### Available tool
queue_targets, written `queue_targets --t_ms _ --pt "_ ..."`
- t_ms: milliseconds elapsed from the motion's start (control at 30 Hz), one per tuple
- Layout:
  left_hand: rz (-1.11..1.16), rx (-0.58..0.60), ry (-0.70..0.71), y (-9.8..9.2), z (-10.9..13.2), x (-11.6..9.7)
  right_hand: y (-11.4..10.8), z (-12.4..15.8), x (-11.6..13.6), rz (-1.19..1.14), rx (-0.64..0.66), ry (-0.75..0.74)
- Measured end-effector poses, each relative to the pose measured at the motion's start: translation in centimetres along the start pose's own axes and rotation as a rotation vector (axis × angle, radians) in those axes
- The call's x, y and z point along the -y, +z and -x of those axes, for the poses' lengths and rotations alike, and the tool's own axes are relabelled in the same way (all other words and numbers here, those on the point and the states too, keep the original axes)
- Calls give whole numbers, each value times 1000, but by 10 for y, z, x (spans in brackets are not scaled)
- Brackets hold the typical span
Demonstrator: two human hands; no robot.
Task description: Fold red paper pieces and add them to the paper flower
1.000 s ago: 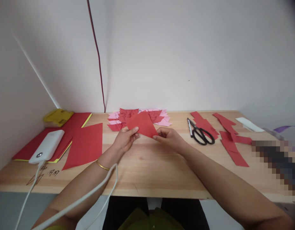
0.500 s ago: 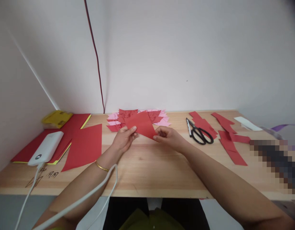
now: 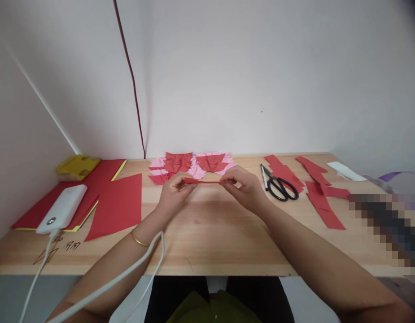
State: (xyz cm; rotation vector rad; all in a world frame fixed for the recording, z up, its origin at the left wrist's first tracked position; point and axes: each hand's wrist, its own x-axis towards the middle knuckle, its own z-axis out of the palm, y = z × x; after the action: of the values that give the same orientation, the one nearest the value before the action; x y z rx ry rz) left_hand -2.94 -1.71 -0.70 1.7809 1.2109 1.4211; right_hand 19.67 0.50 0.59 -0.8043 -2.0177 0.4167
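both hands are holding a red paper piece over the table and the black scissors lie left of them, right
Not quite. In the head view the black scissors lie right of the hands, not left. The left hand and right hand do hold the red paper piece over the table.

A pale wooden table (image 3: pixel 207 233) stands against plain white walls (image 3: pixel 261 67), evenly lit.

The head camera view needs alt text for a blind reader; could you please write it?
A person's left hand and right hand pinch a thin piece of red paper, edge-on, above a light wooden table. Folded red and pink paper shapes lie behind it, black scissors and red paper strips to the right.
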Motion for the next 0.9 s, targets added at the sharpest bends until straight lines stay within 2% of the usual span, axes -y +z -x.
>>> queue_targets --t_ms 67,133,267,367,467,600,700,900 --pt "-192 42 140 -5 -2 1 -1 0 -5 96 93 -77" --pt "-382 155 228 -7 -4 5 0 1 -11 193 238 -113" --pt "-698 476 290 -7 -2 9 4 5 -23 252 523 -92" --pt "-798 623 296 -5 2 4 7 8 -24 267 636 -47" --pt "-871 655 284 -4 5 -4 6 8 -21 261 671 -18" --pt "-849 736 209 -3 7 -8 2 8 -16 258 700 14" --pt "-788 687 110 -3 6 -4 -1 8 -17 226 705 58" --pt "-576 595 -161 -7 2 6 3 8 -20 188 635 180"
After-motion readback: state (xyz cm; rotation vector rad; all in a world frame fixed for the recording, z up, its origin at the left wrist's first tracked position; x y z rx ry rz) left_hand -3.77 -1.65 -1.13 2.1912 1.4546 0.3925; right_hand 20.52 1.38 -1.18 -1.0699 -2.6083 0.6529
